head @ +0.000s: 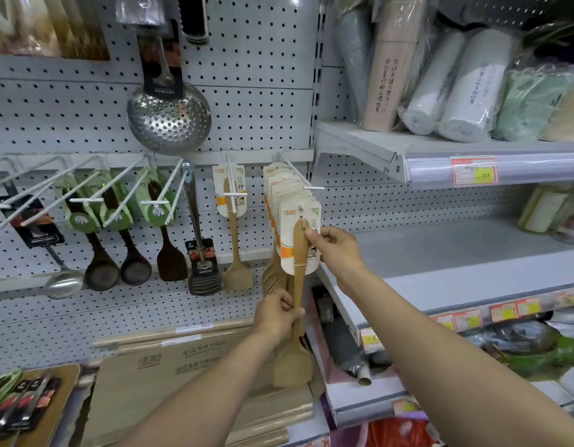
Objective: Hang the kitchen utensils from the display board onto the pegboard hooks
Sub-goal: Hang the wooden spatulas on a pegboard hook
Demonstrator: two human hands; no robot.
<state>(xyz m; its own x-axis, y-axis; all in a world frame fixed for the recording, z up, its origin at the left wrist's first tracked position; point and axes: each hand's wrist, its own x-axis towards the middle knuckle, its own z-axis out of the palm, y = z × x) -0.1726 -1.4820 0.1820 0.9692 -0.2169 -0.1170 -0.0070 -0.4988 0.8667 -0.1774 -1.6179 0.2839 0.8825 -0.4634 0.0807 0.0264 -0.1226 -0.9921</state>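
A light wooden spatula (299, 279) with a white and orange card hangs upright in front of a row of like spatulas (274, 201) on a white peg hook (298, 175). My left hand (277, 314) grips its handle low down. My right hand (334, 246) pinches the top of the handle and the card's edge. The card's hole sits just below the hook's tip; whether it is on the hook I cannot tell. Another single wooden spatula (235, 240) hangs on the hook to the left.
The grey pegboard (263, 59) carries a steel skimmer (169, 117), dark wooden ladles (101, 262) and a slotted turner (203, 269) on more hooks. Boxed boards (182, 359) lie below. A metal shelf (440, 262) juts out at the right.
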